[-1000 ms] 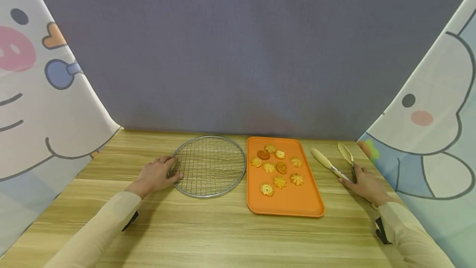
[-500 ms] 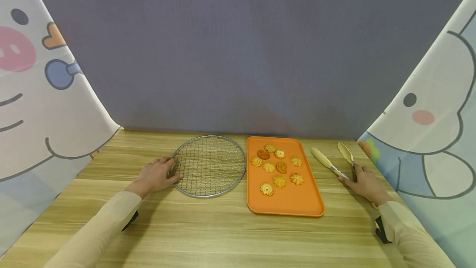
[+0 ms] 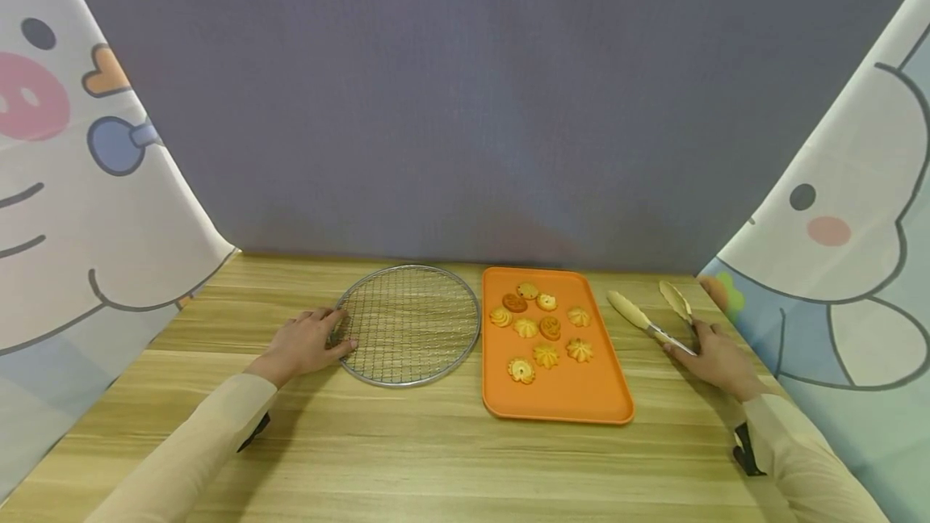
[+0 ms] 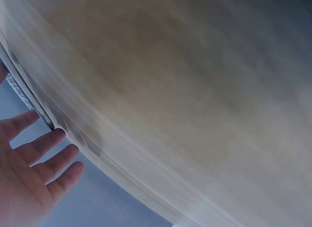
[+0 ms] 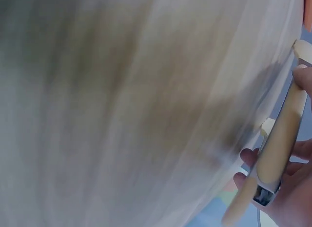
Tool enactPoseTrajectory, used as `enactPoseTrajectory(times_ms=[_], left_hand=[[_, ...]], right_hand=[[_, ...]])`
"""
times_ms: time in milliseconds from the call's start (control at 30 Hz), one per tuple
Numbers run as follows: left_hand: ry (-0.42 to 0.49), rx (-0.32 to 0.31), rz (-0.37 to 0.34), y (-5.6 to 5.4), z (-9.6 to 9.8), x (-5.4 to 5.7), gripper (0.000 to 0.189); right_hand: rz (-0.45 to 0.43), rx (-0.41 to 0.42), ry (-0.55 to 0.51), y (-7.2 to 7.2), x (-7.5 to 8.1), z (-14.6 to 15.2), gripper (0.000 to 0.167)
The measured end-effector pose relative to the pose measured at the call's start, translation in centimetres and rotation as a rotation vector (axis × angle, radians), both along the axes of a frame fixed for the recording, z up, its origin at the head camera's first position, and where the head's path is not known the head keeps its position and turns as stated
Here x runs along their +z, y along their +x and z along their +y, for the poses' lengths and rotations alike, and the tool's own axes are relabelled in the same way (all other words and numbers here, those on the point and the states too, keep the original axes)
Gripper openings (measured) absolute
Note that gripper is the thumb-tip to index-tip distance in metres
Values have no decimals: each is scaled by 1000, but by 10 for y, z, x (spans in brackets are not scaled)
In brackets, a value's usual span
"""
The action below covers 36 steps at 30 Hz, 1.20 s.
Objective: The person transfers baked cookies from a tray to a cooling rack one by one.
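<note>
My left hand rests at the left rim of a round wire cooling rack, fingers relaxed and fairly straight. In the left wrist view its fingers are spread, with fingertips right at the metal rim. On the right, my other hand holds a pair of tongs with cream scalloped tips and steel arms. The tongs' tips stand apart and point to the back of the table. The right wrist view shows the tongs' cream handle between thumb and fingers.
Between rack and tongs lies an orange tray with several cookies, mostly toward its back and middle. A grey partition rises behind the wooden table, and cartoon-printed panels flank both sides.
My right hand and the tongs' near arm have shifted very slightly. The left hand, rack, tray and cookies stay where they were.
</note>
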<state>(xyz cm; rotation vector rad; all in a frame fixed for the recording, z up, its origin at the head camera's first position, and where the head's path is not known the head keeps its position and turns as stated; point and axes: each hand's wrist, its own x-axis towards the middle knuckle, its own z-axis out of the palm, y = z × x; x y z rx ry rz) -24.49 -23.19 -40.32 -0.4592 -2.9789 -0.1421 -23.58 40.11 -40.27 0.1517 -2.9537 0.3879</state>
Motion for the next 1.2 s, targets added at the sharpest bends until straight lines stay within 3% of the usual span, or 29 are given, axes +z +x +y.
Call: enactPoseTrajectory(times_ms=[200, 433, 667, 933, 1200], left_hand=[[-6, -9, 11, 0, 0, -1, 63], [0, -12, 16, 0, 0, 0, 63], [-2, -15, 21, 0, -1, 0, 62], [-7, -17, 22, 2, 0, 1, 62], [-4, -16, 22, 2, 1, 0, 62]], right_hand=[[-15, 10, -55, 0, 3, 0, 74], [71, 24, -73, 1, 7, 1, 69], [33, -11, -110, 2, 17, -1, 63], [255, 71, -134, -4, 20, -2, 51], [378, 144, -99, -6, 26, -8, 53]])
